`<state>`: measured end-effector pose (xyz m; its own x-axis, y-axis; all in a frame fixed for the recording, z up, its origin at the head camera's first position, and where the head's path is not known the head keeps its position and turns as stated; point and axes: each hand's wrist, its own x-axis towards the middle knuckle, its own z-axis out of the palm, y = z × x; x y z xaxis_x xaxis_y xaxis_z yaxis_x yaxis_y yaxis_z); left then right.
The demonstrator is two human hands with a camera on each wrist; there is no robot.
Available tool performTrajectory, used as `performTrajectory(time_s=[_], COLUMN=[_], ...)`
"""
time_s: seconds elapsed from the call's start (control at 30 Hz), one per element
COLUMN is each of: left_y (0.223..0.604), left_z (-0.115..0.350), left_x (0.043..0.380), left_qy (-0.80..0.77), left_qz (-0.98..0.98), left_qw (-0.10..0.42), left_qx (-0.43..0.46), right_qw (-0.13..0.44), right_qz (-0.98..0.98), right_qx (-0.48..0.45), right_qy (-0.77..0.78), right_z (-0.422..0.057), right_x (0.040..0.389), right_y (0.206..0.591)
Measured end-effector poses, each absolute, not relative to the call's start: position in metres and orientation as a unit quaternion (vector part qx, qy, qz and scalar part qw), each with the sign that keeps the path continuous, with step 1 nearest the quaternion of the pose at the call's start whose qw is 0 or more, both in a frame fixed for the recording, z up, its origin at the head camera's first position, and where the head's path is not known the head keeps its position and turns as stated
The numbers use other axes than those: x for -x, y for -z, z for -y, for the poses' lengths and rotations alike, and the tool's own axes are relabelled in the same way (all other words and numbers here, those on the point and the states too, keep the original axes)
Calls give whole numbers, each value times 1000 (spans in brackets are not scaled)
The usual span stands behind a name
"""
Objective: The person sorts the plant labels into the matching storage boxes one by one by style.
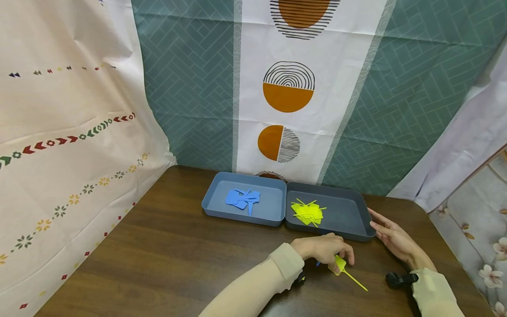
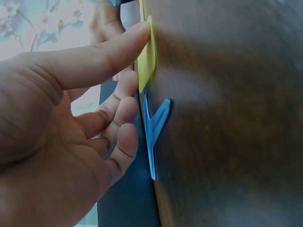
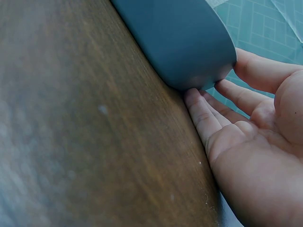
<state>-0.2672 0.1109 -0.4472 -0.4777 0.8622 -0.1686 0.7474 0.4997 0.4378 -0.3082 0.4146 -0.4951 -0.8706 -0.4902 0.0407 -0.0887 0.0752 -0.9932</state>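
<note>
My left hand [image 1: 325, 250] is just in front of the dark grey tray and pinches a yellow plant label [image 1: 349, 274] between thumb and fingers, its thin stem pointing toward the front right. Under that hand, a blue plant label [image 2: 154, 135] lies on the wood. At the right end of the dark grey tray [image 1: 348, 215], my right hand [image 1: 398, 242] touches the outer wall with fairly straight fingers. Several yellow plant labels [image 1: 308, 213] are heaped in this tray's left part. Several blue plant labels [image 1: 243, 199] lie in the blue-grey tray [image 1: 214, 207].
Both trays stand side by side at the back of the brown wooden table [image 1: 158, 255]. Behind them hangs a green and white patterned curtain [image 1: 190, 88]. Printed cloth [image 1: 79, 154] closes off the left side, and a flowered cloth [image 1: 475, 233] the right.
</note>
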Motion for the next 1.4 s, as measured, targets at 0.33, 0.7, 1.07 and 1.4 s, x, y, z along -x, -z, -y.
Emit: performTrajectory(time_s=[0.33, 0.7, 1.07, 1.4], left_y=[446, 444, 437, 428], left_z=[-114, -113, -105, -92], left_x=[266, 270, 276, 286], left_qy=[-177, -227, -294, -356], left_qz=[-842, -819, -804, -788], left_qw=[177, 171, 190, 172], left_qx=[-477, -499, -480, -472], right_qw=[152, 152, 154, 150], right_qz=[-714, -723, -724, -707], right_qx=[204, 190, 189, 205], right_qy=[653, 646, 646, 660], right_z=[-415, -413, -413, -412], right_x=[309, 308, 308, 308], right_y=[495, 494, 493, 493])
